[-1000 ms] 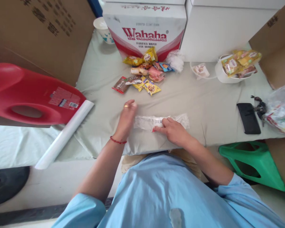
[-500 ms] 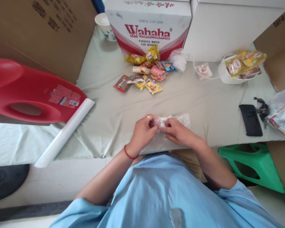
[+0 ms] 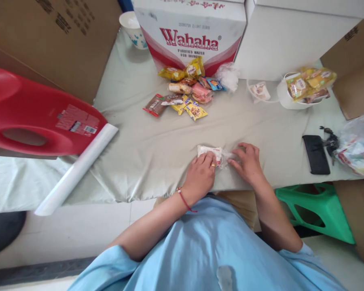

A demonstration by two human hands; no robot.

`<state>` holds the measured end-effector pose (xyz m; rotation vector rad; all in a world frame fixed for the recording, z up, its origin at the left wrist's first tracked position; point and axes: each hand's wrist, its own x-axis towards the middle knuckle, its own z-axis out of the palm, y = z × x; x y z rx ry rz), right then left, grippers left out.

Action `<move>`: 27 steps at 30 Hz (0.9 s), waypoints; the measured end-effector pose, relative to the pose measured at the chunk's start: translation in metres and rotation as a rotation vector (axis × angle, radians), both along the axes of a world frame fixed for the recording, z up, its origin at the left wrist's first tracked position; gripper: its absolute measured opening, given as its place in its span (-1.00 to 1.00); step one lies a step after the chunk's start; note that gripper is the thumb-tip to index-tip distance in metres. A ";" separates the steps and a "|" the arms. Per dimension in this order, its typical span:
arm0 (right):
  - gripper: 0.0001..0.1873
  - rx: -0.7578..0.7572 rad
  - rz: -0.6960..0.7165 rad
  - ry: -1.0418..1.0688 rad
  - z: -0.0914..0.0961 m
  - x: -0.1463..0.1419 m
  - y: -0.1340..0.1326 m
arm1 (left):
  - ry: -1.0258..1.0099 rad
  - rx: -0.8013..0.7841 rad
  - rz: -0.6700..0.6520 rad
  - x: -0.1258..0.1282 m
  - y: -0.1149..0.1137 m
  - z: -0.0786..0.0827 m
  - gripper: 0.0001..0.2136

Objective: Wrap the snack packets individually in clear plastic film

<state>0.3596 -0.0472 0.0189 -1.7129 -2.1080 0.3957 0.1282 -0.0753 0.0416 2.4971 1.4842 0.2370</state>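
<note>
A small white packet [image 3: 209, 151] with red print lies on the cloth-covered table in front of me. Clear crumpled plastic wrap [image 3: 226, 158] sticks out from its right end. My left hand [image 3: 201, 173] rests on the packet with its fingers stretched flat over the lower part, hiding some of it. At the plastic wrap is my right hand [image 3: 247, 161], its thumb and fingers curved but apart, the tips touching or very near the wrap's edge.
Several wrapped snacks [image 3: 197, 93] lie in a pile before a Wahaha carton [image 3: 194, 36]. A white basket [image 3: 286, 95] holds more snacks. A phone [image 3: 316, 154] and a plastic bag [image 3: 359, 145] lie right. Left are a plastic roll [image 3: 77, 169] and a red jug [image 3: 48, 117].
Both hands were together at the packet and wrap. My left hand now lies flat on the packet, and my right hand has moved right, with its fingers apart. The view has shifted slightly.
</note>
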 end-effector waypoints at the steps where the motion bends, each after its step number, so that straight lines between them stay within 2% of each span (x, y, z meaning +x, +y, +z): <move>1: -0.77 -0.017 0.016 0.041 0.001 -0.001 -0.001 | 0.008 0.010 -0.004 0.000 -0.001 -0.001 -0.58; 4: -0.80 -0.152 0.002 0.242 0.017 -0.011 0.002 | 0.013 0.037 -0.025 -0.002 -0.002 -0.004 -0.61; 7: -0.80 -0.265 0.036 0.352 0.036 -0.040 0.016 | 0.000 0.058 -0.039 0.000 -0.002 -0.006 -0.64; 11: -0.92 -0.187 0.174 0.226 0.041 -0.093 0.038 | -0.041 0.028 -0.009 -0.003 -0.003 -0.005 -0.67; 15: -0.78 -0.192 0.240 0.018 0.035 -0.127 0.034 | -0.180 -0.082 0.023 -0.029 -0.017 -0.004 -0.60; 17: -0.77 -0.166 0.273 -0.093 0.033 -0.133 0.022 | -0.257 -0.111 0.078 -0.049 -0.030 -0.007 -0.59; 22: -0.61 -0.070 0.328 -0.220 0.028 -0.128 -0.004 | -0.449 -0.056 0.250 -0.090 -0.053 -0.022 -0.78; 24: -0.61 -0.033 0.312 -0.223 0.025 -0.121 -0.004 | -0.520 -0.037 0.316 -0.095 -0.054 -0.025 -0.82; 27: -0.72 0.016 0.261 -0.158 0.021 -0.110 0.005 | -0.624 -0.026 0.367 -0.092 -0.047 -0.019 -0.83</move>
